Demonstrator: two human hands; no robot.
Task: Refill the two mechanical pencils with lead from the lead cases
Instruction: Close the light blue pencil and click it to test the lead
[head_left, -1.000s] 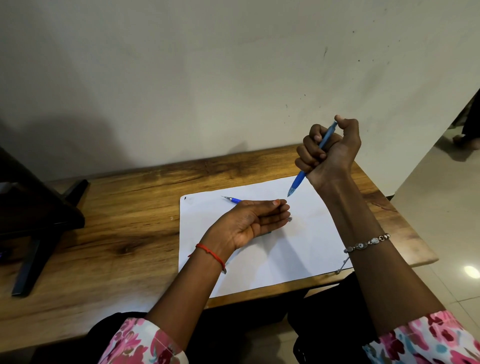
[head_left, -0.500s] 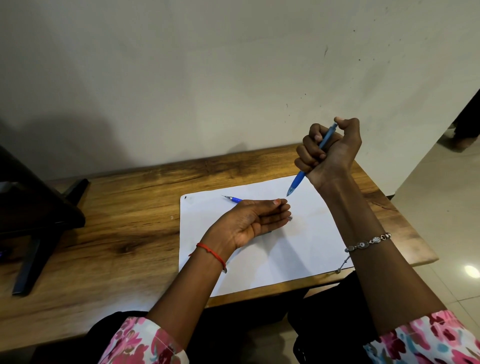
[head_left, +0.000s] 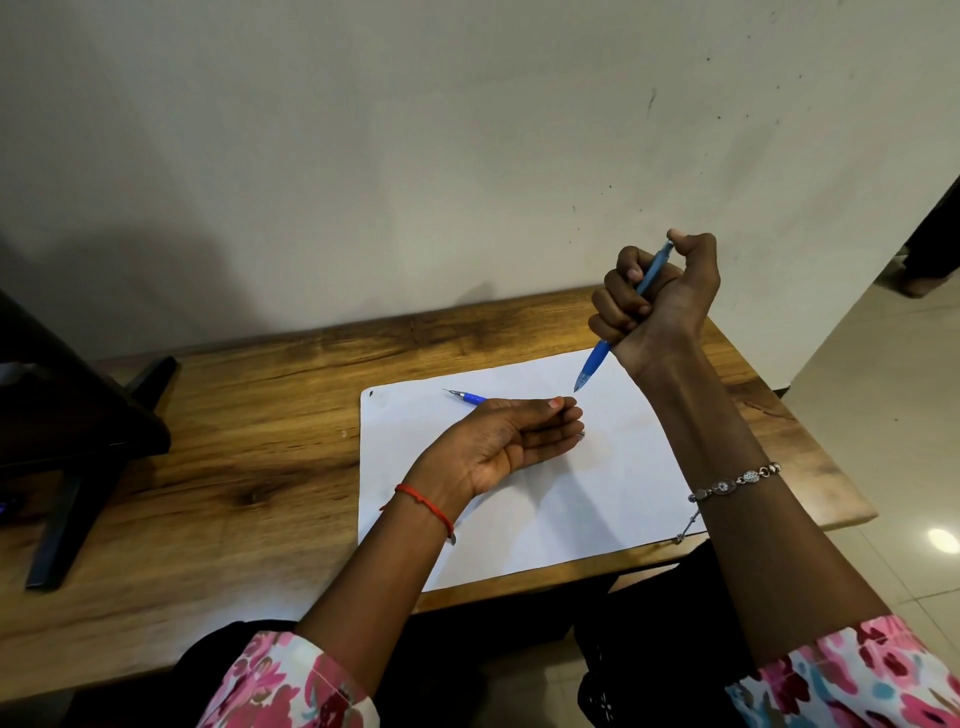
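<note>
Right hand (head_left: 660, 296) raised above the far right part of the desk (head_left: 234, 467), fist closed round a light-blue mechanical pencil (head_left: 597, 358). Pencil held steeply, tip down and hanging clear above the white paper sheet (head_left: 597, 493); thumb sits on the top cap.

Left hand (head_left: 514, 441) over the middle of the sheet, palm up, fingers together and gently curved, cupped just below and left of the pencil tip. Cannot tell whether the back of the hand touches the paper.

Second mechanical pencil (head_left: 467, 397), darker blue, lies flat on the sheet behind the left hand, mostly hidden; metal tip points left, its other end shows at the fingertips.

Red thread (head_left: 423, 501) on left wrist, silver bracelet (head_left: 735, 480) on right. Floral sleeves at bottom edge. Dark stand (head_left: 78, 441) on the desk's left end.
</note>
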